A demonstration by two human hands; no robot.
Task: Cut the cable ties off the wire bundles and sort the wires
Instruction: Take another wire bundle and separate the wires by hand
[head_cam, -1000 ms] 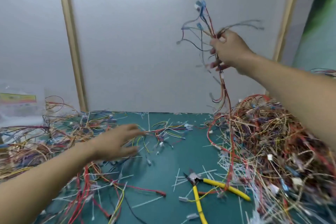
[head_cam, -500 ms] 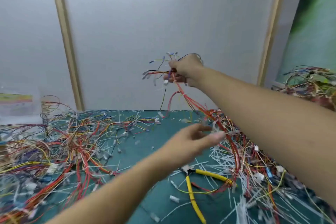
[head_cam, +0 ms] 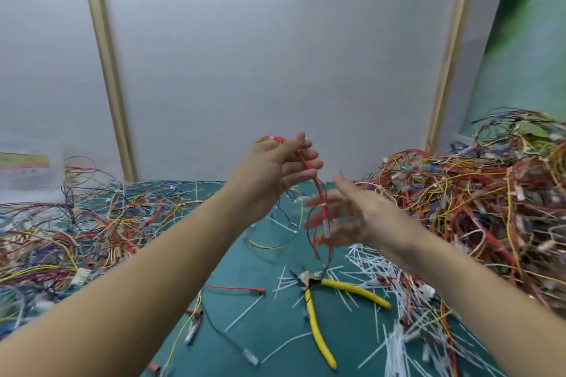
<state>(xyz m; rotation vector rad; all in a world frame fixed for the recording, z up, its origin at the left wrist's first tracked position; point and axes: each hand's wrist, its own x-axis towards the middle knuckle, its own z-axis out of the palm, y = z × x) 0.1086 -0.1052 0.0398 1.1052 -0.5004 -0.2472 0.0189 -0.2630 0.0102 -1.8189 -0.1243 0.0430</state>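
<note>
**Though Many Ties Are Cut, a Large Heap Is Left**

As far as the table shows, the work is judged to be somewhere near its middle. White cut cable ties point(head_cam: 382, 266) are strewn over the right of the green mat point(head_cam: 269, 333). Loose wires point(head_cam: 92, 223) are spread on the left, which suggests that a good share has been freed and laid aside. A tall heap of tangled wire bundles point(head_cam: 477, 193) is piled on the right and is taken to be what is left.

A bunch of red wires point(head_cam: 320, 193) is held in the air above the middle of the mat. Its upper end is pinched in the curled fingers of the left hand point(head_cam: 263, 171). Its lower end hangs before the right hand point(head_cam: 352, 214), whose fingers are spread wide and grip nothing. Whether they touch the wires cannot be told through the blur. No tie can be made out on this bunch. The yellow-handled cutters point(head_cam: 312, 283) are seen lying untouched on the mat below the hands.

The mat is backed by a pale panel point(head_cam: 275, 55) framed by wooden strips point(head_cam: 104, 70). A green picture point(head_cam: 526, 40) is seen at the far right.
</note>
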